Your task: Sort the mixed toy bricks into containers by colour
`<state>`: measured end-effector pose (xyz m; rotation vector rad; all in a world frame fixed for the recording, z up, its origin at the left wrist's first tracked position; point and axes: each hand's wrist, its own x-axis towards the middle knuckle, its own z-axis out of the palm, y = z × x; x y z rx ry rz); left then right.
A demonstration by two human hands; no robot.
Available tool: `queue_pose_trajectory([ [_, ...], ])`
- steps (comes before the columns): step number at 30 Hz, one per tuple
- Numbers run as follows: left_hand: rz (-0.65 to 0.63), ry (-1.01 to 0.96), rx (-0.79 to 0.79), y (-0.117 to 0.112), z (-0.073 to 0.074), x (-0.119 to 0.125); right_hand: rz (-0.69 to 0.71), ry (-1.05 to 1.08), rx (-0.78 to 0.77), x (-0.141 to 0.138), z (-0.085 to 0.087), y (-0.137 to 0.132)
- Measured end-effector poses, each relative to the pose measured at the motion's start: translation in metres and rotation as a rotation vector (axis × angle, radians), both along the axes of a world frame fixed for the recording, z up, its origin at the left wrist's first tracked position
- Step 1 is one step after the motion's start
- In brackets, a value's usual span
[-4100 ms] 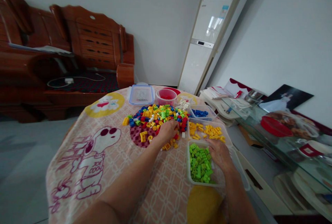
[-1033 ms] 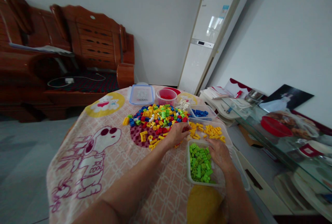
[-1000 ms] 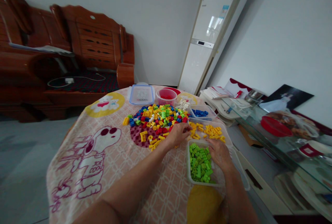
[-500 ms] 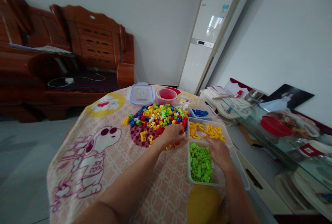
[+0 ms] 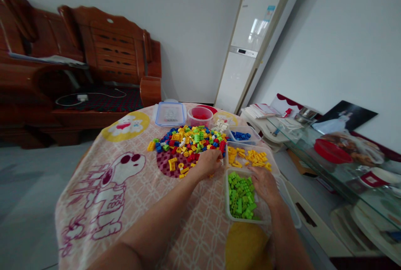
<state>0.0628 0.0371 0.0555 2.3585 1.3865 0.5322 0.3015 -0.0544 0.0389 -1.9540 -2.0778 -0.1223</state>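
A heap of small red, blue, yellow and green bricks lies on the cartoon-printed cloth. My left hand rests palm down at the heap's near right edge with its fingers curled over some bricks; what they grip is hidden. My right hand lies flat on the right side of a clear tub of green bricks. Behind that tub stands a tub of yellow bricks, and further back a tub of blue bricks.
A lidded clear box and a red bowl stand at the cloth's far edge. A wooden bench is at the left. A glass shelf with a red dish and papers runs along the right.
My left hand pulled back from the yellow tub's edge to the near right side of the heap. My right hand stayed on the green tub.
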Motion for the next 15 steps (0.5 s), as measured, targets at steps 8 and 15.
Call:
queue_pose_trajectory([
  [8, -0.098, -0.475, 0.010, 0.003, -0.001, 0.006, -0.015, -0.003, -0.022, -0.003, 0.004, 0.000],
  [15, -0.229, -0.593, -0.024, 0.000, -0.013, 0.018, -0.006, 0.007, -0.013, 0.000, 0.000, 0.001],
])
